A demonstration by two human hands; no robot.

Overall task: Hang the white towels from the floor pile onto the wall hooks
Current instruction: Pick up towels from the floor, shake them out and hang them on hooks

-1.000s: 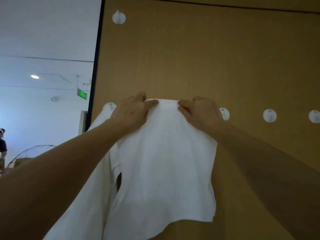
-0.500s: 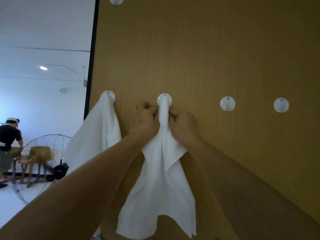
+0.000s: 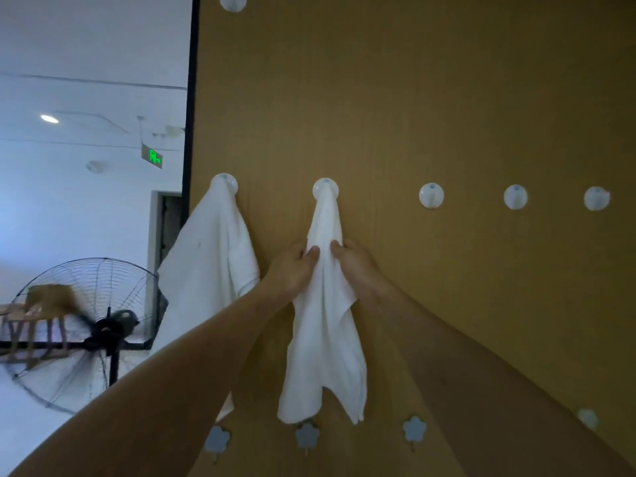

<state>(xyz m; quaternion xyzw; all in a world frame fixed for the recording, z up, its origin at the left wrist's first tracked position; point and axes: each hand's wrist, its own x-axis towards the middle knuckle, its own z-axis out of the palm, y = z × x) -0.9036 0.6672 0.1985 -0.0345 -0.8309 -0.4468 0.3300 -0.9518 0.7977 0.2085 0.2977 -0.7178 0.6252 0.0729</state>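
Note:
A white towel hangs in a narrow bunch from the second round white hook on the brown wall. My left hand grips its left side a little below the hook, and my right hand grips its right side at the same height. Another white towel hangs from the first hook to the left. The floor pile is out of view.
Three bare white hooks follow to the right in the same row, and one more hook is at the top. Blue flower-shaped hooks form a lower row. Left of the wall's black edge stands a large floor fan.
The towel went from spread wide between my hands to bunched on the second hook. Both hands have slid down from just under the hook to lower on the towel.

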